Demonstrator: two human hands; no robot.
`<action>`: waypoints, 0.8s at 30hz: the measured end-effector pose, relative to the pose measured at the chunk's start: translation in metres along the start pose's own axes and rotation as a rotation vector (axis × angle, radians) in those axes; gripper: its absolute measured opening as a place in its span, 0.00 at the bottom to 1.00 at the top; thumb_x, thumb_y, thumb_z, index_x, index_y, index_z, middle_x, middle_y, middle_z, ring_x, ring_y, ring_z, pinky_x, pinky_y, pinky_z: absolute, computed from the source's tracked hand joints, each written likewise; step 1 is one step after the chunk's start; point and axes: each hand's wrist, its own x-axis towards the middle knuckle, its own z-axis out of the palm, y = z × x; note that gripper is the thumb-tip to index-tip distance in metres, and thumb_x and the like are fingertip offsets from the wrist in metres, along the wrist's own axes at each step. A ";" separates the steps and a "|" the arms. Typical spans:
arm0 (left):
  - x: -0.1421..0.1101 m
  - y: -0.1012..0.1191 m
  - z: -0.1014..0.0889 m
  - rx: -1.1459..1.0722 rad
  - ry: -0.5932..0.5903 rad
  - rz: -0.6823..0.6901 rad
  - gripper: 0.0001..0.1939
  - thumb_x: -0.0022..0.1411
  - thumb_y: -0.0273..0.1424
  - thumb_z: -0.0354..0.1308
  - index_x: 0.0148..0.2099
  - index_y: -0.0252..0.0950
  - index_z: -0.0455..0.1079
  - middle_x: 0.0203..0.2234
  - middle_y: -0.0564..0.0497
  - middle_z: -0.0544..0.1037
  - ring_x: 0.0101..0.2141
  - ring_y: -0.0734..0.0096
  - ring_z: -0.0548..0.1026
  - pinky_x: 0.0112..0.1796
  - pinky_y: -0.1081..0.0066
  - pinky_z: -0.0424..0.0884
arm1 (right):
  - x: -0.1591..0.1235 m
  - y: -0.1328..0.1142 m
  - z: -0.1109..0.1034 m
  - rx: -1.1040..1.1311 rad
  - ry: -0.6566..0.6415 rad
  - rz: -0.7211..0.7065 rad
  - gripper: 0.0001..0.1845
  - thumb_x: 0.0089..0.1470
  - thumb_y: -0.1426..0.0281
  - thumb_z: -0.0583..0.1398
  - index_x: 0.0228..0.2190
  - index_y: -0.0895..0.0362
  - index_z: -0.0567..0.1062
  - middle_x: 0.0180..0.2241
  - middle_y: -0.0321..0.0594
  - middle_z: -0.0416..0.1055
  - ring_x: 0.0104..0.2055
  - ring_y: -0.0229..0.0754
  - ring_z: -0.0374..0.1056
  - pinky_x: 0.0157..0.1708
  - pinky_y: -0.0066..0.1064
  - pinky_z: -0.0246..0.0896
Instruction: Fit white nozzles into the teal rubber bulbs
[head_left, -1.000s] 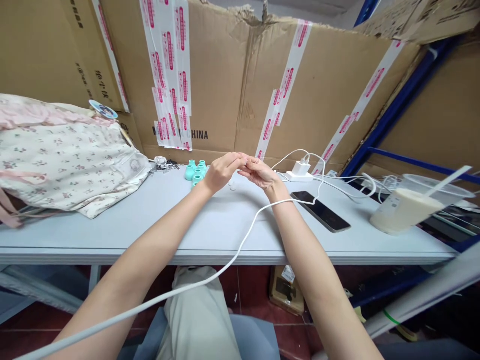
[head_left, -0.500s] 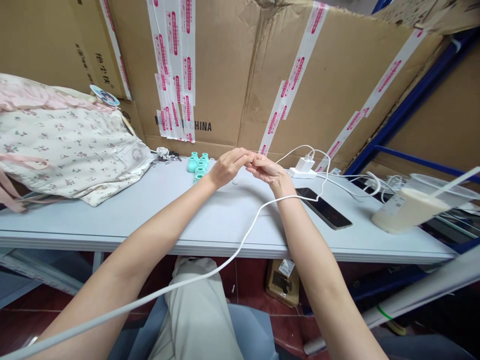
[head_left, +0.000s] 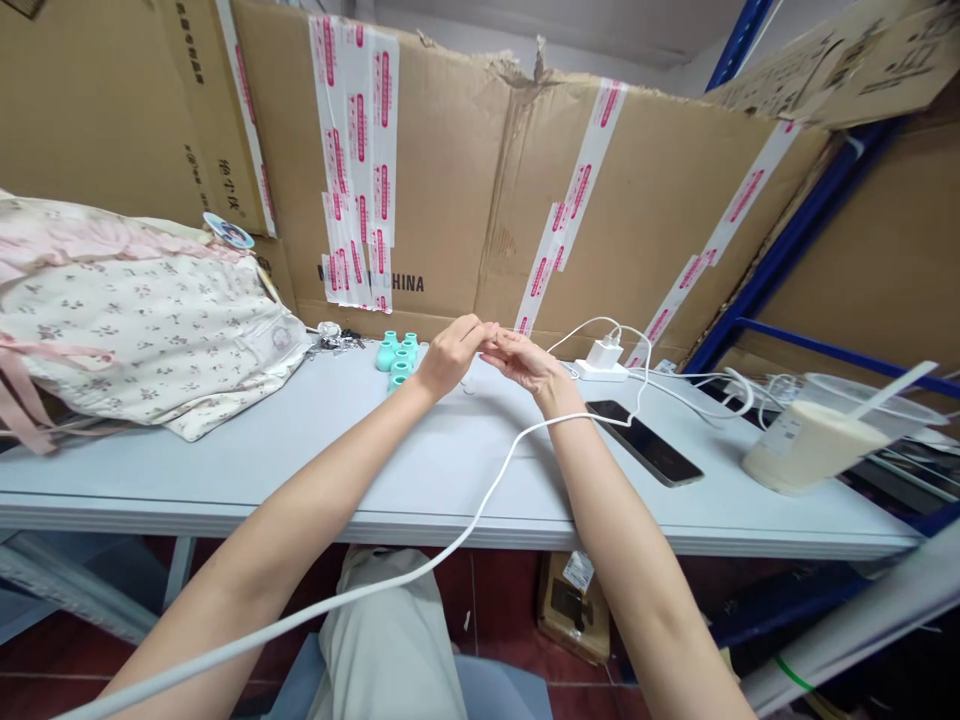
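Observation:
Above the middle of the table, my left hand [head_left: 452, 355] and my right hand [head_left: 527, 362] meet at the fingertips. The left fingers are curled and pressed together, and the right fingers bend in against them. Whatever may be pinched between them is too small or hidden to make out. Just left of my left hand, several mint-green vase-shaped pieces [head_left: 400, 368] stand in a cluster on the table. Beneath the hands a small clear item [head_left: 468, 388] lies on the tabletop, too faint to name. A white cable [head_left: 480, 515] runs across in front, passing over my right forearm.
A black phone [head_left: 646, 444] lies right of my right arm. Behind it a white charger [head_left: 604, 352] sits in a power strip [head_left: 600, 371]. A plastic cup of pale drink [head_left: 814, 450] stands at right, a floral bag [head_left: 150, 335] at left. Cardboard [head_left: 442, 180] walls the back.
The camera view has tipped up, so everything sits lower in the picture. My hands stay together at the fingertips, with only a slight shift of the fingers.

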 end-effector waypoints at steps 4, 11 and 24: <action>-0.002 -0.006 0.001 -0.089 -0.001 -0.034 0.10 0.67 0.30 0.45 0.42 0.36 0.67 0.35 0.49 0.74 0.39 0.74 0.73 0.40 0.73 0.70 | 0.003 0.010 0.006 0.060 -0.018 -0.171 0.14 0.39 0.64 0.69 0.30 0.56 0.77 0.26 0.33 0.74 0.32 0.36 0.71 0.42 0.31 0.69; -0.005 -0.005 0.001 -0.157 -0.004 -0.047 0.11 0.66 0.29 0.44 0.44 0.37 0.67 0.46 0.46 0.72 0.46 0.72 0.71 0.45 0.70 0.71 | 0.004 0.013 0.007 0.010 0.021 -0.225 0.20 0.36 0.59 0.70 0.32 0.55 0.77 0.33 0.37 0.77 0.36 0.38 0.72 0.41 0.32 0.68; 0.020 -0.038 -0.032 0.064 -0.038 -0.437 0.18 0.65 0.40 0.47 0.50 0.35 0.64 0.48 0.42 0.64 0.34 0.74 0.72 0.37 0.71 0.69 | 0.010 0.018 -0.034 -0.905 0.393 -0.253 0.16 0.45 0.56 0.64 0.30 0.57 0.74 0.34 0.40 0.75 0.32 0.38 0.70 0.31 0.27 0.62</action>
